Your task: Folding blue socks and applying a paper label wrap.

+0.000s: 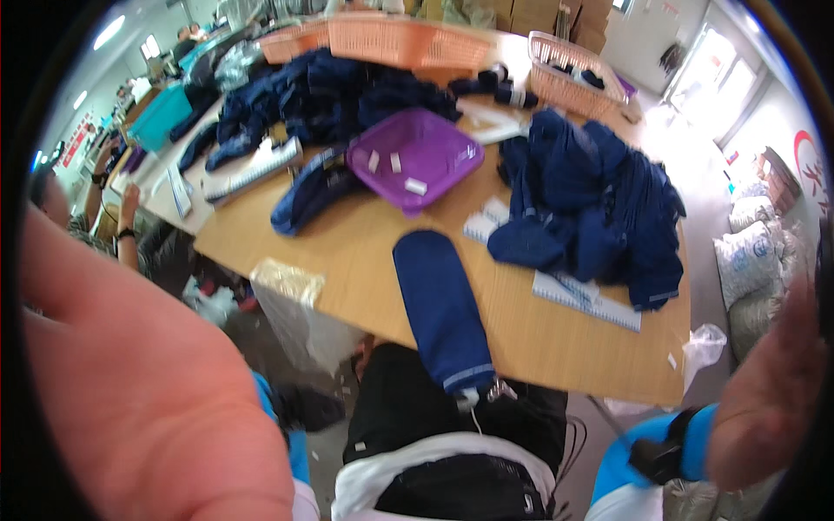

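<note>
My left hand (156, 391) is raised close at the left, its palm large in view and its fingers cut off by the dark rim. At the right edge my right hand (769, 399) is also raised, blurred, its fingers hidden. Neither touches anything on the table that I can see. Between them a navy sock (443, 300) lies flat and stretched smooth, toe away from me, its striped cuff over the table's near edge. A metal fitting (501, 390) sits by the cuff. A heap of navy socks (599, 200) lies to the right, another pile (321, 95) farther back.
A purple tray (413, 178) with a few white slips stands mid-table (556, 347). White strips with blue edging (586, 300) lie by the right heap. Coral baskets (373, 43) line the back. A clear plastic bag (300, 330) hangs at the left edge. Another person's arm (128, 226) is at left.
</note>
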